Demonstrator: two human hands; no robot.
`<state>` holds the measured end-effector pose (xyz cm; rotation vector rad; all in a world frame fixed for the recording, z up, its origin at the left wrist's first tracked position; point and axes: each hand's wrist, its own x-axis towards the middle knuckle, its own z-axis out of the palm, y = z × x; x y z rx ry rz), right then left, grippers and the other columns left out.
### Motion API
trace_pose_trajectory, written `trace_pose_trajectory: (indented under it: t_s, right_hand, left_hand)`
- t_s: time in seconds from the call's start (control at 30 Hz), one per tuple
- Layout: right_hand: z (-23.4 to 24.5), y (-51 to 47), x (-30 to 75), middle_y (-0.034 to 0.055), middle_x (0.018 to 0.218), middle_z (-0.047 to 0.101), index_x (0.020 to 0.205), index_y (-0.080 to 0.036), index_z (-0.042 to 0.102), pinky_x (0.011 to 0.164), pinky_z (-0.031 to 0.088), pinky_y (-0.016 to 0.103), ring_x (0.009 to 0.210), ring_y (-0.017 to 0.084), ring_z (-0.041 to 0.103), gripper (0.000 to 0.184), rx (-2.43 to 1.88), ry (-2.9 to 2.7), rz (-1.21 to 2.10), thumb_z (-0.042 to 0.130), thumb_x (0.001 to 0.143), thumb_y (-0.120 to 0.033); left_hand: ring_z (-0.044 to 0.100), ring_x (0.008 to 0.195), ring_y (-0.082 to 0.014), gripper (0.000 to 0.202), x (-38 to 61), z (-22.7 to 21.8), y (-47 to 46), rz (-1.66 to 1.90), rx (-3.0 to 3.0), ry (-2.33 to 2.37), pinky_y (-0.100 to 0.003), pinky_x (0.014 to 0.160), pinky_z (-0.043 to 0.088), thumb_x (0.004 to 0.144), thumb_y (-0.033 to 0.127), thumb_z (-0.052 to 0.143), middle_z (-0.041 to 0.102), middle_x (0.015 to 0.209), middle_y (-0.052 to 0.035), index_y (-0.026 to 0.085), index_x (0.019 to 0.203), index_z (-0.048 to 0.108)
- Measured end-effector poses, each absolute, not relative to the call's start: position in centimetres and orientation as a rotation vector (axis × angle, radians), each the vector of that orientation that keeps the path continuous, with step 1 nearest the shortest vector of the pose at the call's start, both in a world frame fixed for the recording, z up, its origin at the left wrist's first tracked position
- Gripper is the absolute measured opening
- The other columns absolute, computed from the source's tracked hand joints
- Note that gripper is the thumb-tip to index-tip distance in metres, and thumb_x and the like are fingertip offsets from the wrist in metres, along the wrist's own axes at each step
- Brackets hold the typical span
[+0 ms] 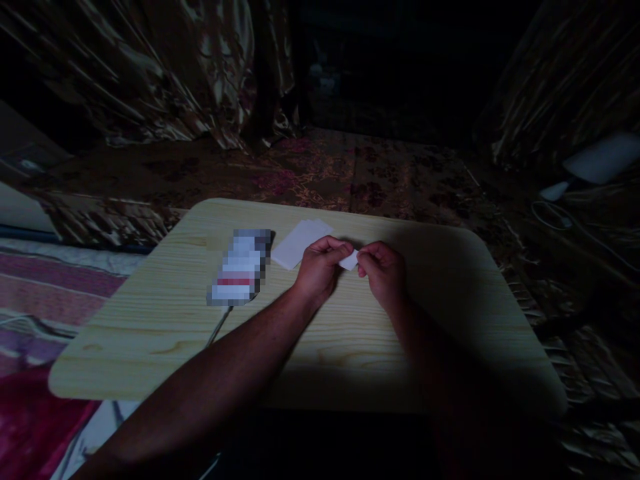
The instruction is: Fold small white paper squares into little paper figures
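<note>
Both hands meet over the middle of a pale wooden table [150, 320]. My left hand [319, 268] and my right hand [384, 272] each pinch one end of a small white piece of paper [349, 260] held just above the tabletop. Fingers of both hands are curled closed on it. A small stack of white paper sheets [300, 243] lies flat on the table just behind my left hand.
A blurred-out flat object [241, 267] lies left of the paper stack, with a thin cable [219, 325] running from it toward the table's near edge. Patterned cloth surrounds the table. A white device and cord [555, 193] lie at the far right. The room is dark.
</note>
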<state>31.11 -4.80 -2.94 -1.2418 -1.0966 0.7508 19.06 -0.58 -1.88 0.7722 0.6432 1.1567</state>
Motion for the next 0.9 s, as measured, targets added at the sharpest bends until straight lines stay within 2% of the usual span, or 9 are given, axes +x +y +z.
trace_pose_trajectory:
  t_s: [0.17,0.33,0.5,0.63,0.9]
  right_hand:
    - [-2.9,-4.8,30.9,-0.0052,0.051,0.055,0.073,-0.019,0.061,0.05,0.039,0.023,0.047,0.01,0.05,0.011,-1.245,-1.104,0.75,0.063,0.077,-0.029]
    - [-3.0,-4.8,31.5,-0.0051,0.05,0.055,0.071,-0.019,0.06,0.049,0.039,0.023,0.046,0.01,0.049,0.01,-1.308,-1.104,0.737,0.062,0.076,-0.028]
    - [-3.1,-4.8,31.9,-0.0058,0.046,0.051,0.067,-0.02,0.059,0.045,0.035,0.022,0.043,0.01,0.045,0.009,-1.365,-1.1,0.759,0.06,0.073,-0.026]
    - [-2.8,-4.9,31.8,-0.0057,0.046,0.051,0.066,-0.019,0.059,0.044,0.034,0.022,0.043,0.01,0.045,0.007,-1.382,-1.119,0.767,0.06,0.071,-0.025]
    - [-2.7,-4.9,32.0,-0.0062,0.044,0.051,0.065,-0.019,0.059,0.042,0.033,0.022,0.04,0.01,0.044,0.008,-1.378,-1.073,0.769,0.061,0.071,-0.025]
  left_hand:
    - [0.054,0.054,-0.0095,0.021,19.0,-1.7,-0.5,1.145,0.736,0.64,-0.024,0.058,0.04,0.059,0.019,0.081,0.061,0.056,0.0016,0.014,0.059,0.06]
    - [0.055,0.056,-0.011,0.024,18.6,-1.9,-0.1,1.084,0.863,0.706,-0.025,0.057,0.04,0.06,0.026,0.083,0.063,0.06,-0.0004,0.014,0.061,0.062]
    - [0.045,0.047,-0.0083,0.03,17.3,-2.1,1.1,0.865,1.126,0.753,-0.024,0.048,0.03,0.063,0.034,0.082,0.056,0.05,0.0004,0.014,0.057,0.061]
    - [0.041,0.045,-0.0073,0.033,16.5,-1.9,1.6,0.818,1.252,0.794,-0.024,0.047,0.027,0.061,0.036,0.083,0.053,0.047,0.0013,0.014,0.055,0.06]
    - [0.043,0.045,-0.0078,0.035,16.1,-1.9,1.7,0.759,1.328,0.82,-0.023,0.046,0.027,0.062,0.041,0.083,0.055,0.05,-0.0011,0.014,0.056,0.062]
